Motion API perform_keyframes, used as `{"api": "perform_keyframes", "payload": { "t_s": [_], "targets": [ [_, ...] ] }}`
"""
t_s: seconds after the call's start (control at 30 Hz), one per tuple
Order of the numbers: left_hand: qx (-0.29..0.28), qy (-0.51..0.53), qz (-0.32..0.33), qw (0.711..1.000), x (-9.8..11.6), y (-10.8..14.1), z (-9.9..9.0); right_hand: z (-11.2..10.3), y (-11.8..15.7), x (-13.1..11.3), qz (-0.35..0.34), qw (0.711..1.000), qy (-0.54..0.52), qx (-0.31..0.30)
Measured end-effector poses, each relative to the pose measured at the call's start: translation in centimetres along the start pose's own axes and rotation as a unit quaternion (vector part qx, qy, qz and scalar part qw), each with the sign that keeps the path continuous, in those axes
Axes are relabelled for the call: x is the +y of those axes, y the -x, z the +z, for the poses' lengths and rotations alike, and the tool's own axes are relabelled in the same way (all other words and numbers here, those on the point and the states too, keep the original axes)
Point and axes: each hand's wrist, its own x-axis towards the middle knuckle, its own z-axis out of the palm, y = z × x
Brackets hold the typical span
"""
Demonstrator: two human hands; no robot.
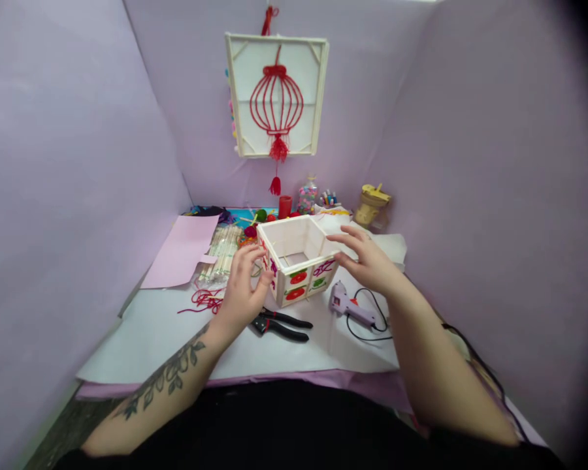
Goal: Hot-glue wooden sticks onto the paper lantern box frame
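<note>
Across the table [161, 346]: white cover, pinkish cloth showing along the near edge. Above the far edge: hanging lantern [277, 101], white frame, red lantern motif, red tassel below. Left edge, far half: pink paper [176, 251], flat. Mid-table: box [304, 271], white, open top, red, green and purple motifs on the outer faces. Hands flank it: left hand [245, 281] by its left face, right hand [367, 258] by its right rim. Fingers on both curved, spread; fingertips overlap the box in view, can't tell if grasping or only touching. Bagged sticks [224, 251] just right of the paper. Yellow pot [370, 205] at far-right corner. Lilac glue gun [355, 310] right of the box, toward the near edge, cord looped beside it. Pliers [284, 325] between box and near edge, handles pointing right. Red yarn [206, 300] left of left hand, loose tangle. Red cup [285, 207] near the far edge.
</note>
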Motion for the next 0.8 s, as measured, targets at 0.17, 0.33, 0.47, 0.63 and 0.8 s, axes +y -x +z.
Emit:
{"api": "perform_keyframes", "payload": {
  "t_s": [0.17,0.33,0.47,0.63,0.8],
  "targets": [
    [-0.124,-0.041,-0.006,0.991,-1.1,2.3,0.5,-0.6,-4.5,-0.2,0.048,0.998,0.027,0.007],
    [-0.292,-0.053,0.083,0.951,-0.8,6.5,0.8,-1.6,0.6,-3.1,0.038,0.993,0.023,0.111],
    [-0.339,-0.077,0.126,0.929,-1.0,7.6,1.9,-0.1,8.6,-5.1,-0.04,0.982,-0.017,0.184],
    [-0.339,-0.098,0.164,0.921,-1.7,7.1,2.7,2.3,12.2,-3.9,-0.042,0.994,0.012,0.102],
    [-0.329,-0.104,0.186,0.92,-3.0,7.3,1.2,1.7,11.4,-2.8,-0.026,0.992,0.033,0.119]
  ]
}}
